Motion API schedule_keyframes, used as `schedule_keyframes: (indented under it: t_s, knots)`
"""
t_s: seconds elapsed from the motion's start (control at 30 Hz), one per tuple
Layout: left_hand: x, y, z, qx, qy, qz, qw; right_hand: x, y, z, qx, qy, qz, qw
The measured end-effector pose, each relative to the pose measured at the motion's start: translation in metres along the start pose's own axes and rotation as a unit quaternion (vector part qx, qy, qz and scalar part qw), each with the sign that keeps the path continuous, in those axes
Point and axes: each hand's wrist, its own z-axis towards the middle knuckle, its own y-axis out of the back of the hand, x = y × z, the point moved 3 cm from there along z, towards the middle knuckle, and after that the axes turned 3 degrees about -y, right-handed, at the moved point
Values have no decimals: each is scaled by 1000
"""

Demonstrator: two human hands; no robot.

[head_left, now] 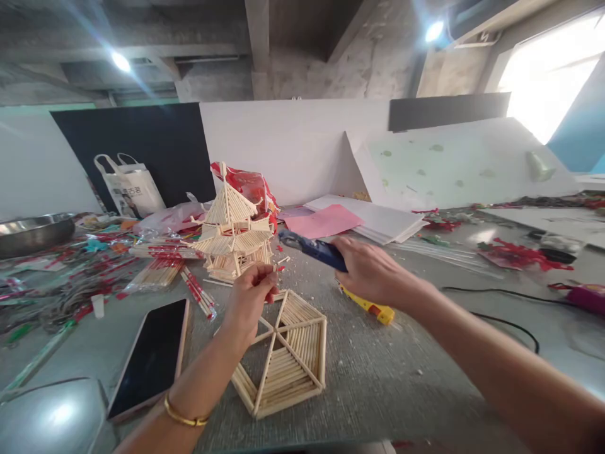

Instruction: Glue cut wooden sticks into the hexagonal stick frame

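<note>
My left hand (pixel 250 302) is closed in a pinch above the far edge of a hexagonal stick frame (pixel 290 378); whatever lies between the fingertips is too small to make out. Thin wooden sticks fill some of the frame's triangular sections, while others are open. My right hand (pixel 368 268) grips a dark blue tool (pixel 314 249) with a greyish front end, pointing left; its exact kind is unclear. Beneath that hand, a yellow tool (pixel 371 308) lies on the table, partly covered. Behind my left hand stands a tiered pagoda model (pixel 231 236) built of sticks.
A phone (pixel 151 356) lies left of the frame. Bundled sticks (pixel 158 268) and scraps spread across the left side, near a metal bowl (pixel 35 234). Pink paper (pixel 324 221) and white sheets lie behind. A black cable (pixel 510 292) runs at the right.
</note>
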Motion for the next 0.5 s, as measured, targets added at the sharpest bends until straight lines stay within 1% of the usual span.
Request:
schedule_keyframes:
  t_s: [0.1,0.2,0.27,0.37,0.5]
  knots:
    - [-5,-10,10,-11,-43,0,999,3,-6,-11,-63,-6,5,998]
    - [-4,-9,17,-36,-86,0,996,-3,-19,-14,-101,-14,7,995]
    - [-1,-4,17,-39,-104,6,994,-3,-26,-15,-104,-10,9,994]
    - [3,4,11,-29,-122,30,992,3,-31,-19,-88,7,14,996]
    - [2,4,2,-17,-127,62,990,10,-36,-23,-67,11,26,997]
